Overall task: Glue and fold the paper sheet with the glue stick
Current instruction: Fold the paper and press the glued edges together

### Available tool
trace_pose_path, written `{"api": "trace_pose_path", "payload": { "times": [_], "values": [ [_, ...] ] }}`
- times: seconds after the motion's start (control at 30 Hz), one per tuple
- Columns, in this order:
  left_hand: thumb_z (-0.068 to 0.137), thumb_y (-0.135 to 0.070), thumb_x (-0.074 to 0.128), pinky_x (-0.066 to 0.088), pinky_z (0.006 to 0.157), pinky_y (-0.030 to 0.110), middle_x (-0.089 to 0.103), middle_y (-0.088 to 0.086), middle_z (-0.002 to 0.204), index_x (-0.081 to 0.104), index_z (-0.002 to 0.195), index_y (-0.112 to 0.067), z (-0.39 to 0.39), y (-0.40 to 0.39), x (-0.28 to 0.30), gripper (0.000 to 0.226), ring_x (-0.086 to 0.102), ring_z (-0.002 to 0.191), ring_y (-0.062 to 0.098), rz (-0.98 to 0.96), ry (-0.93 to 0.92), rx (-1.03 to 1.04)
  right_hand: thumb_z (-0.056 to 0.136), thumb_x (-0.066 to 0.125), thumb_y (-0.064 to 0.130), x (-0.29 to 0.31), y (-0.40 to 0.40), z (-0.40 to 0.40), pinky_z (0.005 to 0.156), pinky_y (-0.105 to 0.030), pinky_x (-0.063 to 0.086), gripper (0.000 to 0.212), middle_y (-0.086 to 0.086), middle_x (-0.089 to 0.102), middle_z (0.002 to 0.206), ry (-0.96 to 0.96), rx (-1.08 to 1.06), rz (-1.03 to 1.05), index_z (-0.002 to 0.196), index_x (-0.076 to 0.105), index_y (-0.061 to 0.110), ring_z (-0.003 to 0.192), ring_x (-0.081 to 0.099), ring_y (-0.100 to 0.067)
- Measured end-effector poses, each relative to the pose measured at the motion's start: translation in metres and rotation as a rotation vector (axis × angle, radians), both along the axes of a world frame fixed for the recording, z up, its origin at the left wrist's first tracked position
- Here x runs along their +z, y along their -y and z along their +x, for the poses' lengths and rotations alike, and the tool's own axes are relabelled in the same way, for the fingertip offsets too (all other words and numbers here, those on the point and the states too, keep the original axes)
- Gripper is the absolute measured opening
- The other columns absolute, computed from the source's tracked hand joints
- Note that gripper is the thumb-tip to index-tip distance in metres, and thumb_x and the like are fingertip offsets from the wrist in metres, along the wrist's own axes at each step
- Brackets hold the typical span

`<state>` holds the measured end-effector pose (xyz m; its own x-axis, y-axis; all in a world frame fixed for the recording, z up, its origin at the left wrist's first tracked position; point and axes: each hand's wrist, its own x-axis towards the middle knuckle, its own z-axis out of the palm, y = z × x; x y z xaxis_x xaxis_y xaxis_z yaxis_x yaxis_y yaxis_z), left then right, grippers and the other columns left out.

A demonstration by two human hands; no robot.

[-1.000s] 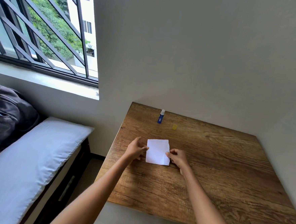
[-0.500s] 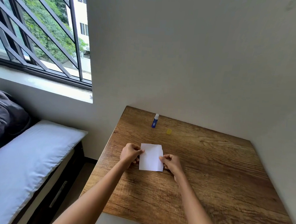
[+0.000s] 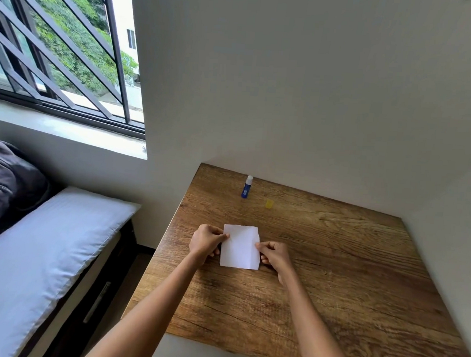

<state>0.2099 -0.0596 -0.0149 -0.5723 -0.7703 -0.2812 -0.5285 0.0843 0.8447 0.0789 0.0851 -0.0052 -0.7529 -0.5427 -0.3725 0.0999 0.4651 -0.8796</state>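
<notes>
Near the left edge of the wooden counter (image 3: 333, 282) lies the paper sheet (image 3: 240, 247), small, white and flat, with a faint crease running down its right part, so it looks already folded at least once. Both hands work its sides: the left hand (image 3: 206, 241) has its grip pinching the sheet's left edge near the top, and the right hand (image 3: 275, 255) pinches the right edge with thumb and curled fingers. Well beyond the sheet, toward the wall, the glue stick (image 3: 247, 187) stands upright with its cap off; the yellow cap (image 3: 269, 204) sits just to its right. Whether glue is on the paper cannot be told; pressing or further folding seems to remain.
</notes>
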Motion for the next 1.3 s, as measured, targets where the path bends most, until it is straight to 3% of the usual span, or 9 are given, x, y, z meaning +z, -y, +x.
{"api": "trace_pose_path", "payload": {
  "times": [0.17, 0.3, 0.47, 0.6, 0.7, 0.8, 1.0, 1.2, 1.3],
  "values": [
    [0.082, -0.04, 0.064, 0.04, 0.045, 0.02, 0.065, -0.006, 0.055, 0.072, 0.093, -0.026, 0.0, -0.012, 0.002, 0.019, 0.056, 0.041, 0.005, -0.1, 0.012, 0.094, 0.089, 0.061, 0.019, -0.003, 0.003, 0.003, 0.054, -0.02, 0.043, 0.021, -0.004, 0.059, 0.071, -0.006, -0.037, -0.005, 0.095, 0.066, -0.001, 0.057, 0.047, -0.009],
    [0.081, -0.031, 0.069, 0.042, 0.035, 0.019, 0.07, 0.001, 0.068, 0.067, 0.097, -0.018, 0.009, -0.011, 0.003, 0.021, 0.056, 0.038, 0.008, 0.143, -0.176, -0.038, 0.09, 0.059, 0.02, -0.006, 0.007, 0.005, 0.053, -0.02, 0.043, 0.02, -0.003, 0.061, 0.073, -0.032, -0.122, -0.014, 0.095, 0.066, 0.002, 0.057, 0.049, -0.009],
    [0.079, -0.02, 0.073, 0.042, 0.033, 0.016, 0.072, 0.004, 0.07, 0.069, 0.086, -0.012, 0.021, -0.013, 0.005, 0.012, 0.053, 0.035, 0.005, 0.248, -0.119, -0.212, 0.091, 0.059, 0.025, -0.006, 0.009, 0.007, 0.053, -0.021, 0.042, 0.021, -0.004, 0.061, 0.075, -0.038, -0.221, -0.047, 0.094, 0.066, 0.005, 0.056, 0.048, -0.01],
    [0.081, -0.02, 0.07, 0.038, 0.032, 0.017, 0.073, 0.009, 0.074, 0.07, 0.077, -0.018, 0.019, -0.02, 0.004, 0.005, 0.05, 0.033, 0.008, 0.189, -0.137, -0.075, 0.089, 0.059, 0.035, -0.001, 0.006, 0.02, 0.043, -0.019, 0.036, 0.024, 0.0, 0.057, 0.067, -0.046, -0.241, -0.114, 0.094, 0.066, 0.013, 0.051, 0.044, -0.007],
    [0.084, -0.021, 0.067, 0.034, 0.032, 0.016, 0.069, -0.001, 0.067, 0.069, 0.083, -0.015, 0.017, -0.022, 0.006, 0.006, 0.046, 0.032, 0.004, 0.217, -0.201, -0.037, 0.085, 0.062, 0.041, -0.002, 0.003, 0.033, 0.032, -0.014, 0.026, 0.029, 0.004, 0.044, 0.051, -0.01, -0.19, -0.167, 0.093, 0.066, 0.014, 0.033, 0.034, -0.001],
    [0.085, -0.022, 0.066, 0.032, 0.032, 0.014, 0.068, 0.001, 0.067, 0.069, 0.088, -0.012, 0.014, -0.023, 0.012, 0.011, 0.045, 0.032, 0.002, 0.3, -0.258, -0.025, 0.077, 0.07, 0.044, -0.005, 0.006, 0.049, 0.031, -0.014, 0.024, 0.03, 0.006, 0.049, 0.052, 0.017, -0.1, -0.145, 0.088, 0.066, 0.017, 0.03, 0.032, -0.001],
    [0.085, -0.018, 0.065, 0.029, 0.031, 0.014, 0.063, -0.003, 0.056, 0.07, 0.087, -0.007, 0.014, -0.032, 0.016, 0.012, 0.042, 0.031, 0.002, 0.329, -0.27, -0.047, 0.077, 0.074, 0.027, -0.006, 0.022, 0.07, 0.035, -0.007, 0.032, 0.023, 0.004, 0.064, 0.066, 0.072, -0.169, -0.226, 0.089, 0.07, 0.008, 0.035, 0.049, 0.006],
    [0.083, -0.017, 0.068, 0.031, 0.03, 0.015, 0.066, -0.008, 0.049, 0.071, 0.086, -0.009, 0.017, -0.031, 0.011, 0.01, 0.043, 0.03, 0.003, 0.352, -0.266, -0.032, 0.081, 0.07, 0.022, -0.002, 0.007, 0.053, 0.033, -0.014, 0.028, 0.019, 0.002, 0.045, 0.054, 0.168, -0.328, -0.33, 0.074, 0.059, 0.01, 0.035, 0.035, -0.001],
    [0.082, -0.017, 0.069, 0.032, 0.03, 0.016, 0.068, -0.006, 0.053, 0.071, 0.081, -0.013, 0.014, -0.03, 0.008, 0.005, 0.044, 0.03, 0.004, 0.359, -0.257, -0.023, 0.084, 0.067, 0.021, -0.002, 0.002, 0.045, 0.033, -0.014, 0.03, 0.015, 0.001, 0.043, 0.059, 0.194, -0.377, -0.377, 0.088, 0.062, 0.006, 0.046, 0.035, -0.006]
  ]
}}
